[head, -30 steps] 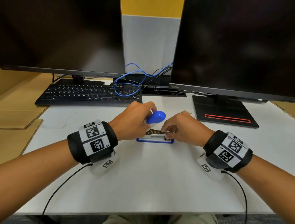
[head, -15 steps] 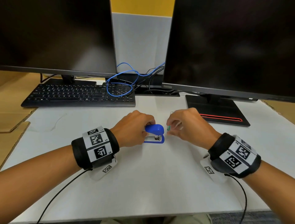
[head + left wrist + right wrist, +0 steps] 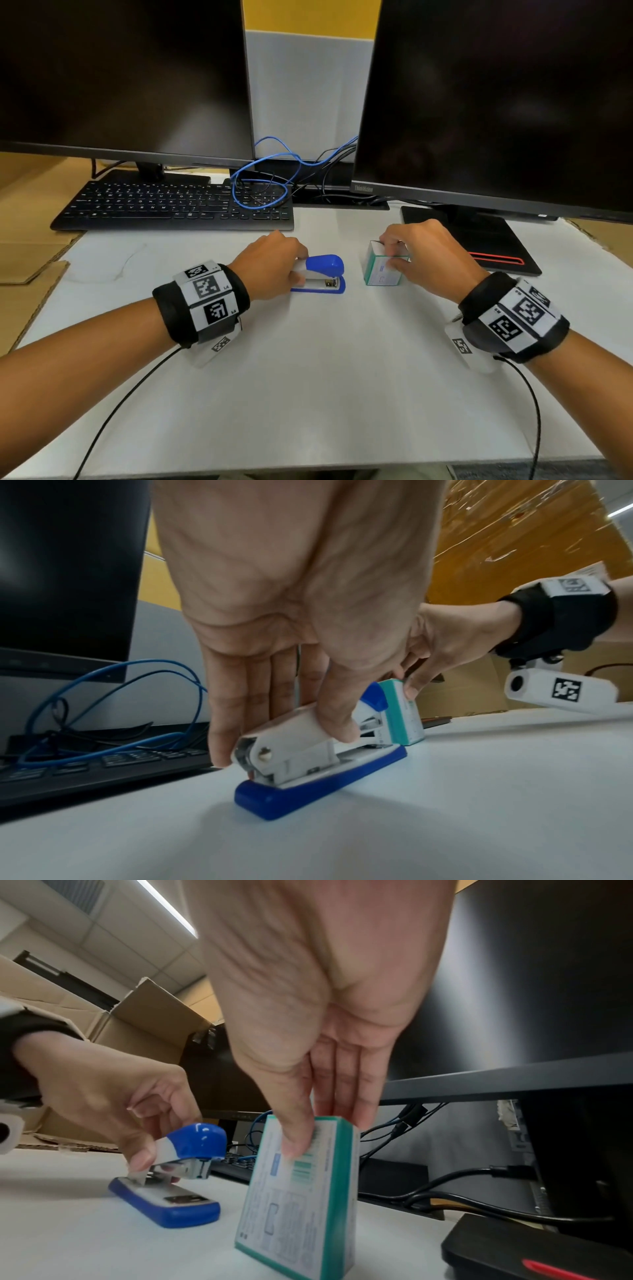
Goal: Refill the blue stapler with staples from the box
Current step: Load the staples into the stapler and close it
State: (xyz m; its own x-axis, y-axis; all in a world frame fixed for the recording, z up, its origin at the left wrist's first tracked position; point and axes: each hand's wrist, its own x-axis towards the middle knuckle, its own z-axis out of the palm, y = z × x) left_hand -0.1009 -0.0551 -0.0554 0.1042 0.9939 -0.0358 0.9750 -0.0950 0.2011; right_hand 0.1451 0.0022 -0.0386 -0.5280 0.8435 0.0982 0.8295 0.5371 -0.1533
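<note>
The blue stapler [image 3: 322, 274] lies on the white desk with its lid down, nose pointing right. My left hand [image 3: 274, 265] grips its white rear end between thumb and fingers [image 3: 339, 723]. Just to its right stands the green-and-white staple box [image 3: 380, 270] on edge. My right hand [image 3: 418, 253] pinches the box, thumb [image 3: 294, 1137] on its printed face and fingers behind it. The wrist views show the stapler [image 3: 308, 764] [image 3: 178, 1185] and the box [image 3: 404, 723] [image 3: 298, 1199] resting on the desk.
A black keyboard [image 3: 171, 209] lies at the back left under one monitor [image 3: 120, 78]. A second monitor [image 3: 496, 102] stands on a black base with a red stripe [image 3: 486, 246] at the back right. Blue and black cables [image 3: 270, 185] tangle between them. Cardboard [image 3: 24, 260] borders the desk's left.
The stapler's lid has come down from its raised position. My right hand left the stapler, moved right and took hold of the staple box, which now stands on the desk.
</note>
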